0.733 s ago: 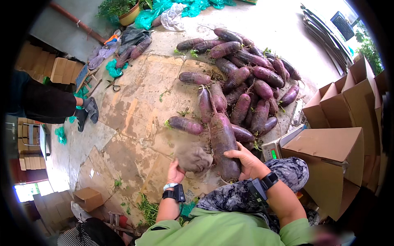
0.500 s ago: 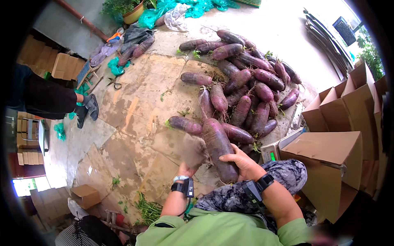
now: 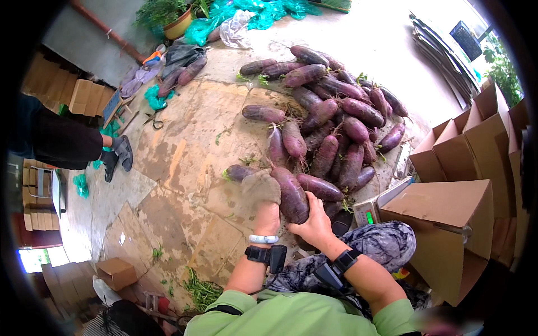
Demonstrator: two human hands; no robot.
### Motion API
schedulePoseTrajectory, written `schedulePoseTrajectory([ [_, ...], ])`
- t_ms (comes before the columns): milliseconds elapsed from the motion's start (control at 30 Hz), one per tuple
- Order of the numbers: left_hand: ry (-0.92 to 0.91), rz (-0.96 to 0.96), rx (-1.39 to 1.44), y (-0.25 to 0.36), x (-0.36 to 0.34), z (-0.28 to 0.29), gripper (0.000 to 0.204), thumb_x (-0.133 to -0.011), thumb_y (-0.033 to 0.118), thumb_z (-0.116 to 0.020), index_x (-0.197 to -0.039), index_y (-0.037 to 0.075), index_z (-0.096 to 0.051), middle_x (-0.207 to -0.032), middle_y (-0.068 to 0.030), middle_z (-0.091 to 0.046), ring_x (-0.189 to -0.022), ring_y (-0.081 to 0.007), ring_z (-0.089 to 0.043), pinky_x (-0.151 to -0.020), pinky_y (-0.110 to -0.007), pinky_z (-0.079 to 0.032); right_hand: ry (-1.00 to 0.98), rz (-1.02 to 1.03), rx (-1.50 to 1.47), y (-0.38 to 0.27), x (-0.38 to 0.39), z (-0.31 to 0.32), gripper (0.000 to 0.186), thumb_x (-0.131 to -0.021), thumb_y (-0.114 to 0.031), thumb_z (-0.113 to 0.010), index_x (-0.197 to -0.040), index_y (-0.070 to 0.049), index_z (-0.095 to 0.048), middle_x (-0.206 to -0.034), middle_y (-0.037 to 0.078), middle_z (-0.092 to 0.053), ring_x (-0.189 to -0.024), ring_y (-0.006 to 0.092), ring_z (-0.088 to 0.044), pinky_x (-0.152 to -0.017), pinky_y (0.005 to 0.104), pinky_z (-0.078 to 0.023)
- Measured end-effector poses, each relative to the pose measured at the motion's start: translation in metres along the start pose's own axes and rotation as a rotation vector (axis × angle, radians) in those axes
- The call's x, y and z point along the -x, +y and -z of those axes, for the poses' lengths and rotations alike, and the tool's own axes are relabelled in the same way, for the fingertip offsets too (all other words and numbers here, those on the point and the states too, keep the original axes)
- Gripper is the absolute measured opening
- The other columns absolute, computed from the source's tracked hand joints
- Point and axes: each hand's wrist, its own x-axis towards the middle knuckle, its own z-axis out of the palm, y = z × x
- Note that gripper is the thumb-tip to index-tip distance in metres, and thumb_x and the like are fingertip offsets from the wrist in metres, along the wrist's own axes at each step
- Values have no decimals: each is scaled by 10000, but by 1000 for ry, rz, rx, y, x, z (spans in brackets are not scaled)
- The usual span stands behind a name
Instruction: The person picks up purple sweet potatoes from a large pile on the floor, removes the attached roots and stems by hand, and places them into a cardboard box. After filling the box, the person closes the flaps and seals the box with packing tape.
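Sprawling ahead, over twenty overlapping purple radishes lay unheld, any already handled indistinguishable. One tilted radish was in hand at their near side, clamped by the fingers of the right hand; one grey cloth hid the fingers of the left hand, their grip unclear.

A heap of radishes lay on the floor, with one radish before it, between the left hand and right hand. Toward the floor's right edge stood a scale, then cardboard boxes to its right. A plant pot stood toward the far left corner, plastic bags beside it; greens lay near the front edge
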Motion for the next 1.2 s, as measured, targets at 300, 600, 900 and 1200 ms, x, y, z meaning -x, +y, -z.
schedulePoseTrajectory([
  [300,19,-112,-361,-18,-27,32,285,-914,145,-513,-1161,2,-525,-1131,-54,-553,-999,-156,-532,-856,-314,-444,-201,-63,-668,16,-11,3,925,-552,-180,-802,-1324,-6,-322,-1197,142,-484,-1077,238,-503,-915,322,-409],
  [600,68,206,-230,-4,-15,24,366,-933,273,-489,-1206,29,-490,-1170,-65,-552,-1079,-200,-526,-898,-385,-447,-51,91,-416,27,-19,-7,878,-550,-143,-777,-1310,-27,-352,-1182,132,-494,-1069,258,-508,-922,335,-408],
  [900,-234,452,302,6,21,32,567,-955,461,-282,-1356,64,-332,-1378,-111,-390,-1240,-283,-405,-1034,-437,-347,169,404,263,-18,2,16,903,-555,-227,-802,-1334,-115,-359,-1174,167,-460,-1043,347,-466,-856,401,-441],
  [1200,-225,458,416,8,13,47,581,-929,468,-389,-1338,58,-355,-1350,-104,-426,-1229,-268,-419,-1041,-432,-334,-372,-17,-759,5,-18,19,856,-634,-184,-820,-1315,13,-341,-1221,127,-458,-1140,215,-438,-981,319,-337],
])
